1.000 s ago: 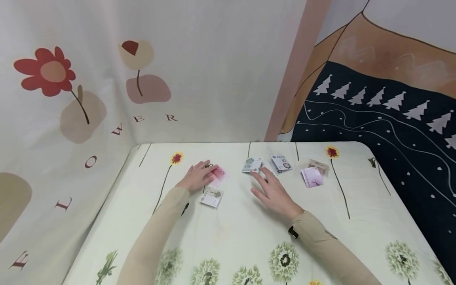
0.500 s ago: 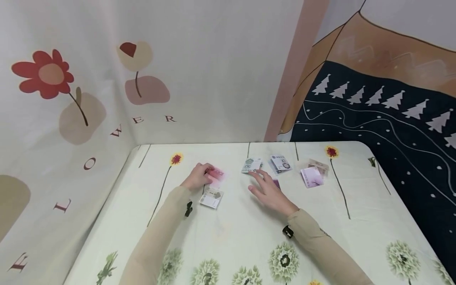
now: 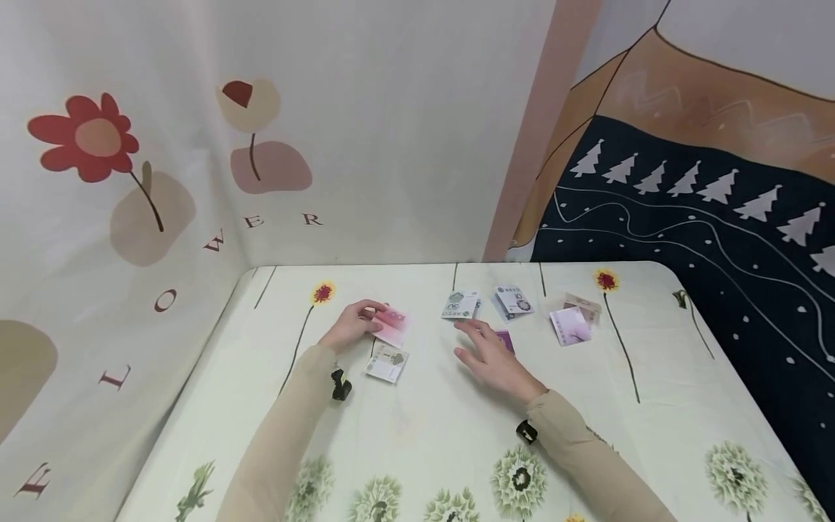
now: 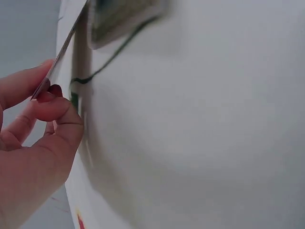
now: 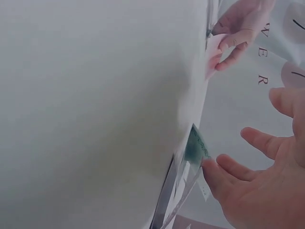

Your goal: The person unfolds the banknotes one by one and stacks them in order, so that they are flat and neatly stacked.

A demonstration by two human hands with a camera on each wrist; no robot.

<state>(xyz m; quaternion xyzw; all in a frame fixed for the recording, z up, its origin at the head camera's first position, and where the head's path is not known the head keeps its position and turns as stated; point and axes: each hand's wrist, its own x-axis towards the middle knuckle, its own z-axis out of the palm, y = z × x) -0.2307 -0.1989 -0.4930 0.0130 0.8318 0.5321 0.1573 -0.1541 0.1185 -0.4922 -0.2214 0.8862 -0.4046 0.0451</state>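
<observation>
My left hand point(image 3: 351, 326) pinches a folded pink banknote point(image 3: 393, 326) between thumb and fingers. In the left wrist view the note point(image 4: 61, 56) shows edge-on, tilted up off the cloth. A folded pale olive banknote point(image 3: 388, 362) lies just below it. My right hand point(image 3: 497, 362) hovers with relaxed, spread fingers, holding nothing. Its fingertips are close to a folded green banknote point(image 3: 460, 304). A purple banknote point(image 3: 506, 341) is partly hidden behind that hand. From the right wrist, the green note point(image 5: 194, 145) stands near the fingertips.
A blue-grey folded banknote point(image 3: 514, 301) lies at the back. Farther right, a lilac banknote point(image 3: 571, 326) overlaps a brown one point(image 3: 587, 307). The flower-print tablecloth point(image 3: 417, 435) ends at a curtain wall point(image 3: 391, 181). Both wrists carry black straps.
My left fingers, first flat over the pink banknote, have curled to pinch it and lift its edge. My right hand has drawn slightly back from the green note, uncovering part of the purple one.
</observation>
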